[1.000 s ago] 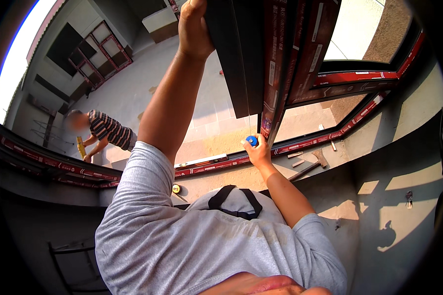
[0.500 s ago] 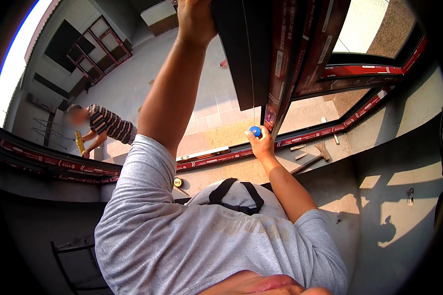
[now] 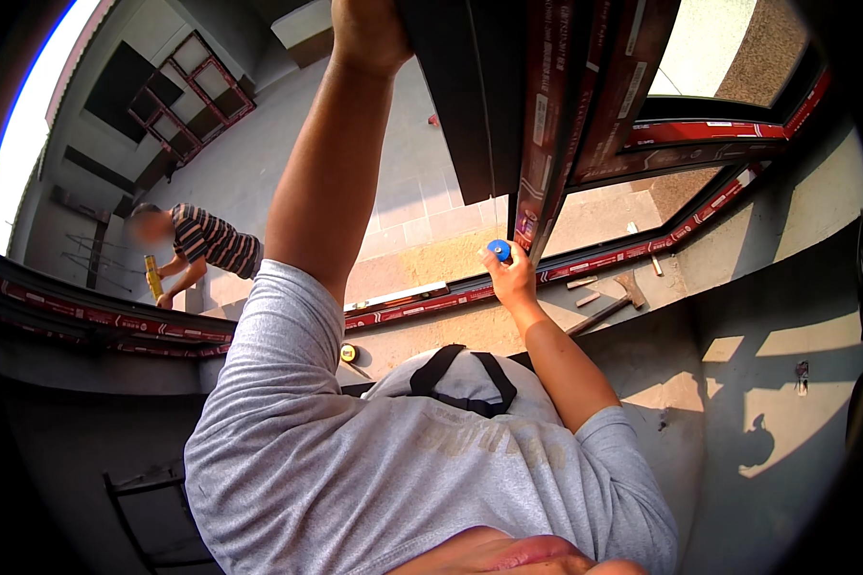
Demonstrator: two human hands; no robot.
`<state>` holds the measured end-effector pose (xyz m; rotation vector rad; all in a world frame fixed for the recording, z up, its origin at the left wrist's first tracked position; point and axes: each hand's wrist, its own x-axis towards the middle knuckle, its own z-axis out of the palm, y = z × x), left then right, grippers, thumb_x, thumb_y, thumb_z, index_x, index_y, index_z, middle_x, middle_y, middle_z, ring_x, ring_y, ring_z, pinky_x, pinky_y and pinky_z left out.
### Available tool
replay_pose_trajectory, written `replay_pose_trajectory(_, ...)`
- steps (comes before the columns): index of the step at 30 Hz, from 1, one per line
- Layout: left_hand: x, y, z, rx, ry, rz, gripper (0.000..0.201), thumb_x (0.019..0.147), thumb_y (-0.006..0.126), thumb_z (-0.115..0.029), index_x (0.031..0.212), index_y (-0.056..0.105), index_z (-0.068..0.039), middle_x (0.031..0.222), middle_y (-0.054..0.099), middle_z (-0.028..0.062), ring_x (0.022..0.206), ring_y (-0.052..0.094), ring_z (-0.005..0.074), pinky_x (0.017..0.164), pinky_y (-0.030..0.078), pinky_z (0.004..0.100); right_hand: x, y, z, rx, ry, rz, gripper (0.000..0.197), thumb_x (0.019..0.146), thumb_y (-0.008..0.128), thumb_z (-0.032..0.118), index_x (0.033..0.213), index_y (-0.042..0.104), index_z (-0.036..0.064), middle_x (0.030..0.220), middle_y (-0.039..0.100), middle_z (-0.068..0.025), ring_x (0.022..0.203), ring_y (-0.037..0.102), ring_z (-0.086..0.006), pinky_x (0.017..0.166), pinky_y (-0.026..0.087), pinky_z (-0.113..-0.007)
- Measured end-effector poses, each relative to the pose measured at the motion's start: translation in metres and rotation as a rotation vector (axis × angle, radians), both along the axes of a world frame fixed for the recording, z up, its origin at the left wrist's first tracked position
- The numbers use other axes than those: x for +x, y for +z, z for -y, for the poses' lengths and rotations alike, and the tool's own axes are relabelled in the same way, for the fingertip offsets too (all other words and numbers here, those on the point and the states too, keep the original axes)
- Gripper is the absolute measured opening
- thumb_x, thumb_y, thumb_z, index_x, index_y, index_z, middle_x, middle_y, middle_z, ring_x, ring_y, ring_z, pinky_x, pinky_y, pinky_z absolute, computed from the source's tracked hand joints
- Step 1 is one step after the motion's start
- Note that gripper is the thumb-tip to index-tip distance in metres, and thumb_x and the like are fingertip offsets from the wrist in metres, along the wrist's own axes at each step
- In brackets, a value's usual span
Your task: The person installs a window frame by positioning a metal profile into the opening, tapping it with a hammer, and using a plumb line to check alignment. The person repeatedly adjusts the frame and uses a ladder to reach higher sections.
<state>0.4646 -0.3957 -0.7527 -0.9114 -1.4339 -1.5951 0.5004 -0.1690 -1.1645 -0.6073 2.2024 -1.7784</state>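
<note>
My right hand (image 3: 513,273) pinches a blue round plumb bob (image 3: 499,250) on a thin string (image 3: 490,144). The string runs upward in front of a dark flat panel (image 3: 460,105). Beside the bob stands an upright window frame post (image 3: 545,125) wrapped in red printed film. High at the top edge, my left hand (image 3: 369,38) is against the panel's left side. Its fingers are cut off by the picture's edge and hidden behind the panel, so their grip does not show.
Along the sill runs the red-filmed lower frame (image 3: 412,312), with a spirit level (image 3: 398,296) on it. A hammer (image 3: 609,305), small wood pieces (image 3: 585,283) and a yellow tape measure (image 3: 348,354) lie nearby. Outside left, a person in a striped shirt (image 3: 211,241) holds a yellow tool (image 3: 153,276).
My right hand and the plumb bob have risen very slightly. My left arm has shifted a little up and left, and the dark panel's lower end sits slightly higher.
</note>
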Motion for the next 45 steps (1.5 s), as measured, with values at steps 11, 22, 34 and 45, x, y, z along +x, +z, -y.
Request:
replay_pose_trajectory(11,0.003,0.001,-0.015,0.034,0.010,0.054,0.052,0.101,0.052,-0.054,0.111,0.063,-0.004,0.101,0.071,0.0095,0.084,0.069,0.0182,0.068,0.057,0.0289,0.003,0.006,0.002,-0.064,0.003,0.020,0.054,0.085,0.083,0.045,0.112,0.069,0.0004,0.101,0.075,-0.0147,0.097,0.073,-0.0292,0.087,0.056,-0.040)
replay_pose_trajectory(22,0.013,0.010,-0.030,0.107,-0.065,0.245,0.058,0.100,0.049,-0.058,0.116,0.064,-0.004,0.097,0.072,0.0076,0.082,0.068,0.0177,0.066,0.055,0.0293,0.001,0.000,0.002,-0.040,-0.010,-0.008,0.052,0.086,0.081,0.045,0.110,0.069,0.0001,0.099,0.075,-0.0180,0.097,0.073,-0.0322,0.086,0.056,-0.042)
replay_pose_trajectory(34,0.011,0.008,-0.021,0.104,-0.136,0.263,0.059,0.098,0.052,-0.058,0.118,0.064,-0.004,0.102,0.073,0.0090,0.084,0.070,0.0191,0.068,0.057,0.0320,0.003,0.003,0.002,-0.055,-0.026,-0.021,0.054,0.086,0.081,0.048,0.109,0.070,0.0004,0.097,0.074,-0.0181,0.094,0.072,-0.0328,0.085,0.056,-0.042)
replay_pose_trajectory(45,0.008,0.006,-0.013,0.084,-0.078,0.208,0.056,0.099,0.053,-0.056,0.117,0.064,-0.004,0.102,0.073,0.0096,0.085,0.070,0.0200,0.069,0.057,0.0328,0.005,-0.008,-0.013,-0.040,0.000,0.016,0.063,0.088,0.083,0.040,0.127,0.062,-0.0052,0.116,0.071,-0.0142,0.105,0.068,-0.0204,0.092,0.054,-0.033)
